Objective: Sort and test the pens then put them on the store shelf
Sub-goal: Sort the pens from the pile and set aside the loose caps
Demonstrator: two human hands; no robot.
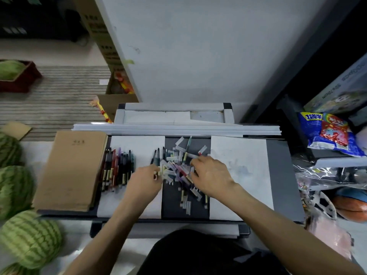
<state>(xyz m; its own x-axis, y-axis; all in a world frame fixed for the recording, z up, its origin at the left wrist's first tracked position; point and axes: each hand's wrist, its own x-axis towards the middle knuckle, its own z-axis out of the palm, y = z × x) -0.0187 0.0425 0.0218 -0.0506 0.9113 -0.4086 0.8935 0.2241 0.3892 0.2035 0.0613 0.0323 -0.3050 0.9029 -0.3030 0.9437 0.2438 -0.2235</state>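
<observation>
A jumbled pile of pens and clear caps (179, 167) lies on the dark middle strip of the table. A neat row of dark and red pens (117, 169) lies on the white sheet to the left. My left hand (144, 180) reaches into the pile's left edge, its fingertips curled round a small pale piece. My right hand (210, 175) lies over the pile's right side, fingers bent down among the pens; what they hold is hidden. Motion blur softens the pile.
A brown cardboard pack (73, 171) lies at the table's left. White sheets (238, 175) cover the table on the right. Watermelons (29, 239) sit on the floor at left. Snack bags (329, 135) and balls (351, 207) fill the shelf at right.
</observation>
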